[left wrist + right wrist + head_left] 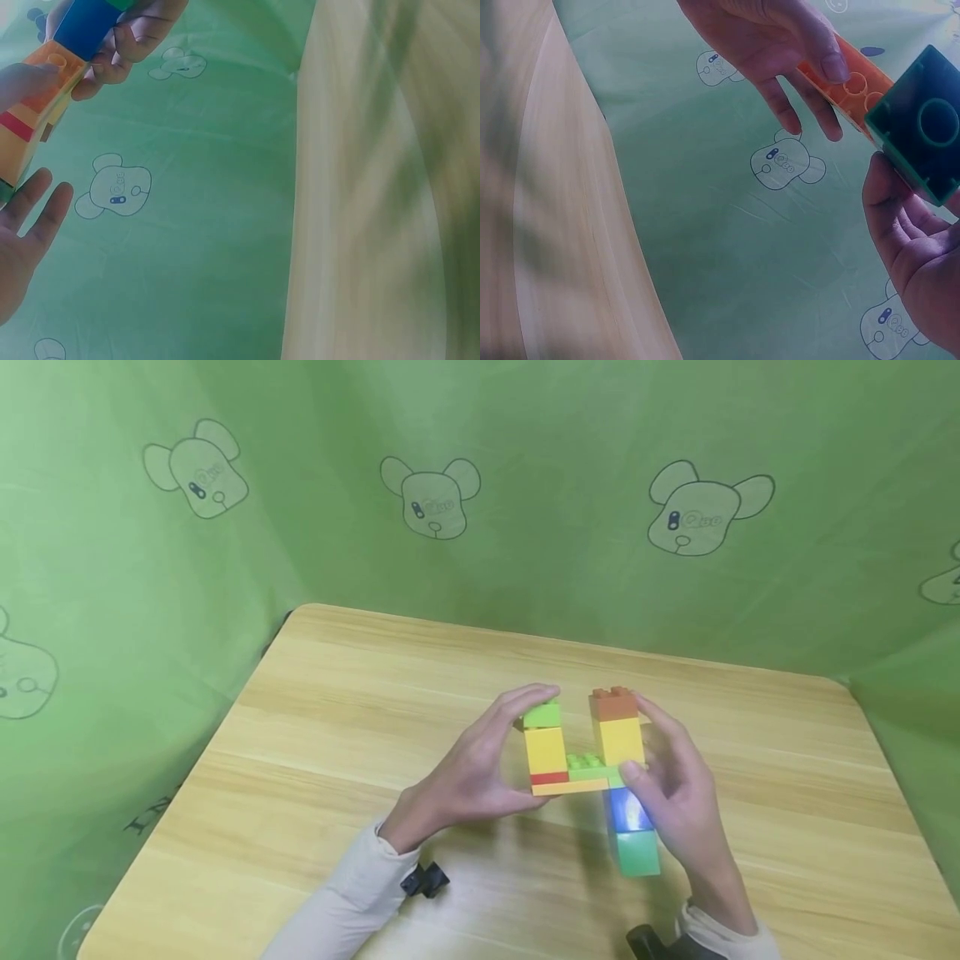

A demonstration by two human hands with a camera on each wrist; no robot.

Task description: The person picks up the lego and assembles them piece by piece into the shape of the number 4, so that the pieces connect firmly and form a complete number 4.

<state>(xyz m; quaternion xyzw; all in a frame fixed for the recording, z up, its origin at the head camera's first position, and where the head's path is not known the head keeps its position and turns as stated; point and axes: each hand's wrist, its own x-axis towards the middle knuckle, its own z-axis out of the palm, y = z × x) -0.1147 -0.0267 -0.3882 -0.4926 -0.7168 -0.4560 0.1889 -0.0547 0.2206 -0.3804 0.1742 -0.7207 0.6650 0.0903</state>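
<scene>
Both hands hold up one joined toy-brick structure (585, 772) above the table in the head view. My left hand (468, 777) spans its left column, fingers at the light green top brick (542, 714) and thumb under the orange plate (573, 787). That column also has a yellow brick (545, 750). On the right, my right hand (682, 793) grips the other column, thumb at the light green plate (613, 775). A brown brick (615, 703) tops it. Below hang a blue brick (630, 810) and a teal brick (637, 853), whose hollow underside shows in the right wrist view.
The wood-grain table (300, 777) lies beneath the hands. Green cloth (525, 410) printed with bear heads surrounds its back and sides. A black wrist device (425, 880) is at the left sleeve, another (648, 942) near the right cuff.
</scene>
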